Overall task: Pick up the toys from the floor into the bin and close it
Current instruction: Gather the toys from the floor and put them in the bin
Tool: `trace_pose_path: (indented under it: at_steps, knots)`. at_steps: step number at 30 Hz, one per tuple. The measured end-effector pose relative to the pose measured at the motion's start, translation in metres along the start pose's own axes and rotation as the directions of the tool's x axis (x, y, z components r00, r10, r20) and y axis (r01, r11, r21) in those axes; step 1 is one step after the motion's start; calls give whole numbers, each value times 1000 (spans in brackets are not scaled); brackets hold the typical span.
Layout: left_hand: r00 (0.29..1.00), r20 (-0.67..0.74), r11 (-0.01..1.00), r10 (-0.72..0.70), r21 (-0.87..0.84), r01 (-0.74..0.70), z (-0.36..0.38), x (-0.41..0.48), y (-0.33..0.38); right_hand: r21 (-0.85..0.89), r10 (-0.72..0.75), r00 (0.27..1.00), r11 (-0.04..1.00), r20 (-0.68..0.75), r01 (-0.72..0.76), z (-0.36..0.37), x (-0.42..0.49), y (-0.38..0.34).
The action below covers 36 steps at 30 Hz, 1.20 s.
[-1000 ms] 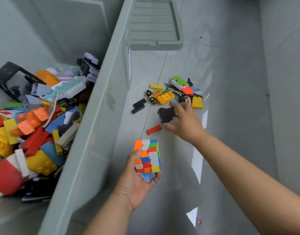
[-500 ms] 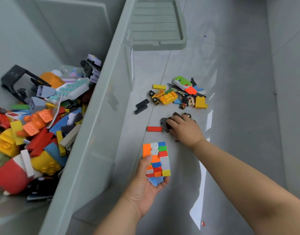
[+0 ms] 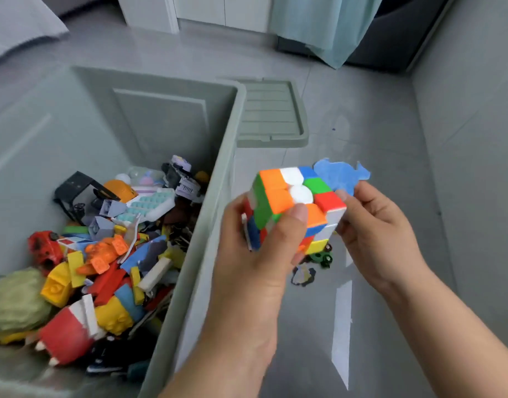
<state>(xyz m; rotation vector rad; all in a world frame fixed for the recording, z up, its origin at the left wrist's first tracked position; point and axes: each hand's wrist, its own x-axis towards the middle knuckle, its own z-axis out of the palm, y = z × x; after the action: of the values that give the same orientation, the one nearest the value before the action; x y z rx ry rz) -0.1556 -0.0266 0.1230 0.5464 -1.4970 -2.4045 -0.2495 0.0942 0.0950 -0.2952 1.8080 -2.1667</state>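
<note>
Here, the open bin, heaped with toys, stands left; its lid lies flat beyond. Left hand grips the tilted cube above the floor beside the bin's rim; right hand pinches a blue cutout behind it.

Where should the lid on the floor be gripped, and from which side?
Probably the lid by its raised rim on the near edge, coming from the person's side: it lies flat on the floor beside the bin, so only that lip offers purchase.
</note>
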Motion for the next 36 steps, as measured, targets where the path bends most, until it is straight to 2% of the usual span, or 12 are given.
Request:
trace_pose_path:
  at_steps: [4, 7, 8, 10, 12, 15, 19, 23, 26, 29, 32, 36]
  knots:
    - [985, 16, 889, 173, 428, -163, -73, 18, 92, -189, -85, 977, 974, 193, 122, 58, 2, -46]
    - [963, -201, 640, 181, 767, 40, -144, 23, 105, -452, -7, 914, 868, 406, 207, 117, 6, -46]
    - [943, -273, 591, 188, 799, 113, -162, 22, 100, -590, 21, 883, 752, 469, 295, 134, 10, -38]
    - [890, -420, 651, 175, 728, 216, -186, 21, 84, -759, 84, 845, 492, 528, 426, 165, 19, -21]
    - [868, -485, 734, 104, 626, 262, -198, 22, 66, -811, 115, 848, 382, 517, 442, 191, 28, -2]
    - [933, -357, 822, 42, 544, 171, -190, 26, 54, -830, 145, 867, 401, 476, 389, 209, 37, 9]
    - [990, -128, 823, 53, 567, 29, -163, 28, 53, -774, 85, 891, 535, 447, 338, 196, 33, -2]
    - [972, -109, 809, 209, 577, -109, -122, 27, 48, -561, -51, 904, 769, 424, 306, 148, 16, -14]
    - [960, -84, 848, 268, 494, -194, -74, 24, 43, -557, -81, 956, 797, 283, 233, 89, 13, -13]
    - [991, 61, 934, 121, 332, -135, -16, 12, 21, -716, -6, 997, 696, 77, 60, 13, 24, 16]
    - [974, 142, 959, -176, 249, 137, 25, -2, -35, -862, 210, 969, 458, -133, -218, -59, 29, 62]
    - [844, -64, 818, -532, 218, 532, 20, -10, -116, -930, 485, 845, 154, -223, -334, -99, 25, 129]
